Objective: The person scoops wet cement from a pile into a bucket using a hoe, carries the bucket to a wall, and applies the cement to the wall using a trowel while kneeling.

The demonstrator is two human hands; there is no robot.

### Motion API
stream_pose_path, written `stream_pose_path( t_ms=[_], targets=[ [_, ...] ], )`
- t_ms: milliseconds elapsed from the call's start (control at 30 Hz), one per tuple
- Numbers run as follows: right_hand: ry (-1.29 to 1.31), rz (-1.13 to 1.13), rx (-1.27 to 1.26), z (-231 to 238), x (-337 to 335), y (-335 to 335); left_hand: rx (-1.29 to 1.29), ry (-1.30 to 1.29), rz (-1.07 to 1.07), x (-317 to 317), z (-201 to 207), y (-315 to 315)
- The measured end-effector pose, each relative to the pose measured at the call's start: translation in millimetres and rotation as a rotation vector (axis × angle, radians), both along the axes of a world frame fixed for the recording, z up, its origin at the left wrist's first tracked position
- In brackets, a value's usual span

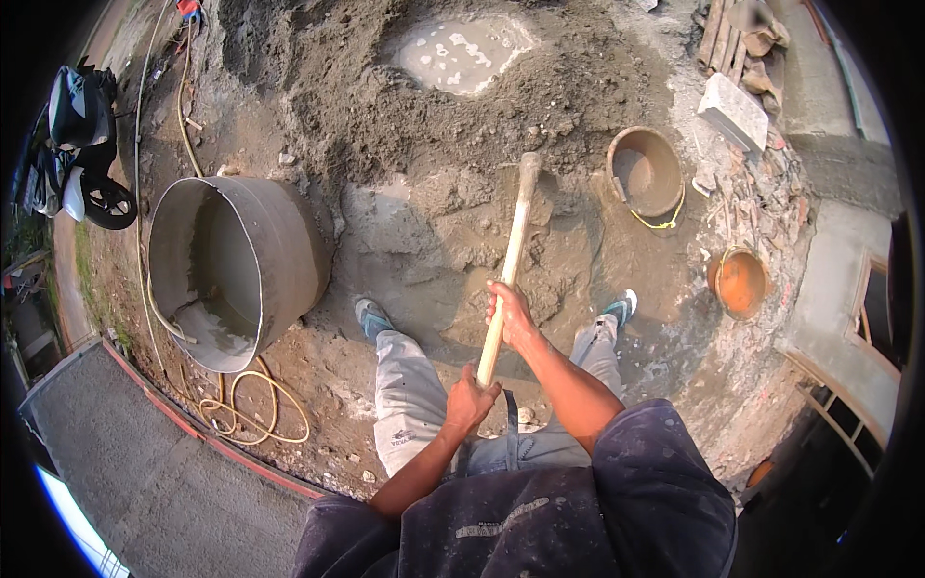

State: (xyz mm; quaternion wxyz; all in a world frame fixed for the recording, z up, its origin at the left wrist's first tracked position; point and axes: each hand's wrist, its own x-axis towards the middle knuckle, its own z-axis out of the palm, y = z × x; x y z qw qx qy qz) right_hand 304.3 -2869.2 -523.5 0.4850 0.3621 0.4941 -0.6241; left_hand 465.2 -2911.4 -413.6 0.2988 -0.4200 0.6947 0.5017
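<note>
Both my hands are wrapped round the pale wooden handle of a hoe, which slants up and away from my body. My left hand grips the handle near its lower end, close to my waist. Farther up the shaft, my right hand is closed about it. The hoe's mud-coated head end rests at the wet grey mortar ahead of my feet; its blade cannot be made out. Beyond it rises a heap of sandy mix with a pool of milky water in its hollow.
A large drum holding water stands on the left, with a yellowish hose coiled nearby. To the right are a grey bucket, an orange bucket, a pale block and rubble. A motorbike is parked far left.
</note>
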Motion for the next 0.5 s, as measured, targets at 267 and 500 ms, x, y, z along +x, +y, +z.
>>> stream_pose_path(
  t_ms=[267,500],
  targets=[
    [0.201,0.34,-0.152,-35.7,-60.3,-63.5,0.147,0.123,0.557,-25.7,-115.4,34.7],
    [-0.109,0.272,0.049,-75.7,53.9,39.0,0.383,-0.156,0.512,53.5,-69.3,91.2]
  ],
)
